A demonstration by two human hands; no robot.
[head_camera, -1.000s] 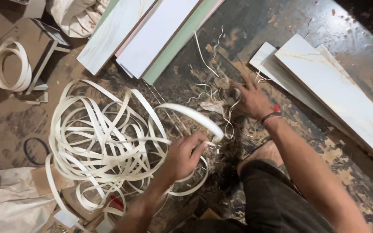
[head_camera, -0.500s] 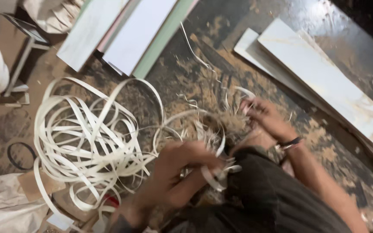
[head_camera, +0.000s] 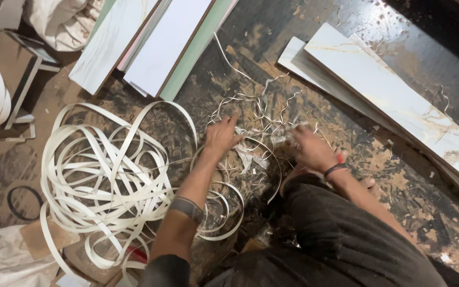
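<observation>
Both hands were down in the thin curly scraps (head_camera: pixel 264 114) on the floor (head_camera: pixel 399 175) w/ fingers bent, left hand (head_camera: pixel 221 137) and right hand (head_camera: pixel 310 150), grip unclear; prob. best gathered inward, away from the strip tangle (head_camera: pixel 107 180) at left.

Dark, sawdust-strewn floor (head_camera: pixel 410 175) with pale boards (head_camera: pixel 399 101) lying across it, dimly lit.

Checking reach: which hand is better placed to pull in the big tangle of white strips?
Left, probably. The left hand is right beside the white strip tangle. The right hand is on the far side, in the thin shavings on the floor.
</observation>
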